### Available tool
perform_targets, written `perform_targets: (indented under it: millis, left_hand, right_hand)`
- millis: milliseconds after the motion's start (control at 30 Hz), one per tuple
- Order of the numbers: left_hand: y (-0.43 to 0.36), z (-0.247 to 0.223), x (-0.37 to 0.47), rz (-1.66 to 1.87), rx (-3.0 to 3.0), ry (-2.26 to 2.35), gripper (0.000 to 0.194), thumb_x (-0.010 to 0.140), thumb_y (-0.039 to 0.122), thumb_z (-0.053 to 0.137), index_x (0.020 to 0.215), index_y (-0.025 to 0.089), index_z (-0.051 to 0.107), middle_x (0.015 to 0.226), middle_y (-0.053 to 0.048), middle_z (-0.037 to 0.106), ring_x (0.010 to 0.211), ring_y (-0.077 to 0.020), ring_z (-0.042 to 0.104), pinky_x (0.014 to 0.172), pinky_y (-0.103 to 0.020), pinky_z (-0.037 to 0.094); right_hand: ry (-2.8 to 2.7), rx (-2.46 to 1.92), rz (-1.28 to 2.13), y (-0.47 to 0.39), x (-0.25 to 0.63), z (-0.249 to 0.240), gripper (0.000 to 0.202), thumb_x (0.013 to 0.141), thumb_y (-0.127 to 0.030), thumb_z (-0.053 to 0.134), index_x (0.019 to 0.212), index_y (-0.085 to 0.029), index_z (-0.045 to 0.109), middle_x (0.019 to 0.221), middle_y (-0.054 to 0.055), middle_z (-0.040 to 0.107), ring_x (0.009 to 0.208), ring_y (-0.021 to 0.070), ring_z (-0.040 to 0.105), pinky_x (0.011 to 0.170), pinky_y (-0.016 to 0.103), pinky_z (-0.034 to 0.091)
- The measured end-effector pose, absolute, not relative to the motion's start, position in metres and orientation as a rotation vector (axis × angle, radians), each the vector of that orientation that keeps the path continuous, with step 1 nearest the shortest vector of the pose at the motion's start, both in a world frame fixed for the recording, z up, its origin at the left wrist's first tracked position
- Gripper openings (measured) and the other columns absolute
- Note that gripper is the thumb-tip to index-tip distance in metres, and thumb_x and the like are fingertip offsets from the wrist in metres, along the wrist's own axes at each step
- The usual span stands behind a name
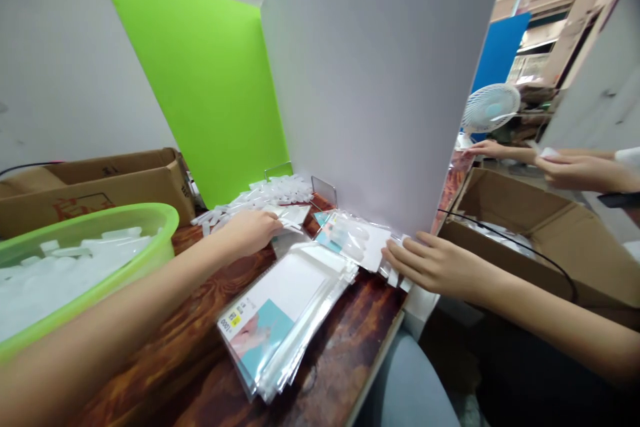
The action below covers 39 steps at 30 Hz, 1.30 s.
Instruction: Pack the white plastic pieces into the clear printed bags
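Observation:
My left hand (250,232) reaches over the table with its fingers closed at a small white card or packet (295,215), beside a heap of white plastic pieces (280,191). On the right, my right hand (433,263) lies over small clear packets at the table's edge, its fingers spread a little; whether it grips one is unclear. Between the hands lie flat packs (350,233) with clear and teal parts. Nearer to me rests a stack of clear-sleeved cards (285,320) printed in white and teal.
A green basin (167,220) of white pieces and a cardboard box (100,187) stand left. Green and grey panels (370,80) rise behind. At right are another box (575,233), a fan (493,108) and another person's hands (580,170).

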State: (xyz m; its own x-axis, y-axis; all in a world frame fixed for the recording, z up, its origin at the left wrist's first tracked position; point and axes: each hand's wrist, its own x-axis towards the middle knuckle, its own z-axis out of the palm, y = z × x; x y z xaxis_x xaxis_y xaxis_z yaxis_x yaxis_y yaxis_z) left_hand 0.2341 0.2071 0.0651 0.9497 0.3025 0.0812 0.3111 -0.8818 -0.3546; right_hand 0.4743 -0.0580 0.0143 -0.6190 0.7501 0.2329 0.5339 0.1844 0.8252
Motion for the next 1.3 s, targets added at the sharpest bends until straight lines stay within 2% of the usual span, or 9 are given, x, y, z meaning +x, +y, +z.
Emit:
perform_targets:
  millis: [267,567,700,833,933,1033,1167,1233,1300]
  left_hand:
    - [0.199,0.066,0.235,0.035,-2.654,-0.416,0.017,0.092,0.022,0.049,0.088,0.014,0.063,0.090,-0.004,0.067,0.075,-0.0152,0.063,0.070,-0.034,0.052]
    - [0.192,0.069,0.239,0.058,-2.613,-0.455,0.018,0.093,0.025,0.049,0.090,0.014,0.062,0.093,-0.004,0.066,0.078,-0.0151,0.063,0.072,-0.035,0.053]
    - [0.192,0.070,0.242,0.058,-2.577,-0.513,0.018,0.092,0.026,0.050,0.088,0.013,0.062,0.090,-0.004,0.066,0.076,-0.0147,0.063,0.070,-0.034,0.053]
    - [0.191,0.070,0.242,0.045,-2.561,-0.555,0.019,0.092,0.029,0.051,0.090,0.013,0.062,0.092,-0.004,0.066,0.080,-0.0155,0.064,0.073,-0.035,0.054]
    - [0.194,0.069,0.240,0.043,-2.558,-0.578,0.023,0.093,0.032,0.050,0.088,0.013,0.062,0.090,-0.004,0.066,0.080,-0.0156,0.064,0.073,-0.035,0.054]
    - [0.202,0.066,0.238,0.047,-2.565,-0.564,0.023,0.093,0.031,0.050,0.086,0.013,0.062,0.088,-0.003,0.066,0.079,-0.0154,0.064,0.072,-0.035,0.054]
    - [0.214,0.058,0.238,0.028,-2.580,-0.529,0.024,0.093,0.033,0.050,0.085,0.014,0.062,0.088,-0.003,0.066,0.079,-0.0156,0.063,0.074,-0.036,0.053]
    - [0.217,0.054,0.239,0.009,-2.580,-0.541,0.025,0.093,0.034,0.049,0.086,0.014,0.062,0.087,-0.003,0.066,0.078,-0.0156,0.063,0.073,-0.036,0.053]
    - [0.218,0.051,0.241,-0.016,-2.580,-0.562,0.028,0.094,0.035,0.046,0.085,0.014,0.062,0.086,-0.003,0.066,0.076,-0.0153,0.063,0.071,-0.035,0.053]
  right_hand:
    - [2.210,1.440,1.394,-0.051,0.475,-0.007,0.040,0.089,0.000,0.035,0.123,-0.008,0.055,0.117,0.010,0.062,0.101,0.0247,0.056,0.082,0.040,0.039]
    - [2.169,1.725,1.470,-0.009,0.465,-0.009,0.019,0.087,-0.005,0.049,0.100,-0.011,0.062,0.094,0.009,0.067,0.077,0.0202,0.057,0.063,0.032,0.033]
    - [2.058,1.982,1.471,0.023,0.459,0.011,0.020,0.088,-0.003,0.045,0.096,-0.011,0.062,0.086,0.009,0.066,0.074,0.0202,0.055,0.058,0.031,0.028]
    - [2.062,2.079,1.357,0.046,0.452,0.020,0.025,0.091,-0.004,0.038,0.103,-0.008,0.060,0.090,0.011,0.065,0.081,0.0213,0.057,0.063,0.031,0.034]
    - [2.205,2.004,1.135,0.047,0.453,0.016,0.023,0.089,-0.006,0.044,0.102,-0.010,0.063,0.096,0.010,0.066,0.087,0.0207,0.058,0.069,0.031,0.040]
    - [2.289,2.028,0.923,0.032,0.463,0.017,0.037,0.081,-0.005,0.049,0.116,-0.011,0.058,0.114,0.012,0.064,0.100,0.0218,0.057,0.080,0.032,0.045]
    - [2.356,2.012,0.645,0.006,0.475,0.026,0.075,0.067,-0.015,0.059,0.139,-0.009,0.038,0.139,0.014,0.048,0.121,0.0238,0.049,0.095,0.033,0.043]
    - [2.359,1.970,0.571,-0.002,0.475,0.026,0.091,0.057,-0.011,0.062,0.143,-0.008,0.032,0.145,0.017,0.038,0.127,0.0286,0.043,0.099,0.037,0.040]
    - [2.334,1.985,0.598,-0.003,0.472,0.021,0.091,0.057,-0.003,0.057,0.144,-0.010,0.031,0.148,0.018,0.032,0.130,0.0321,0.039,0.101,0.043,0.037]
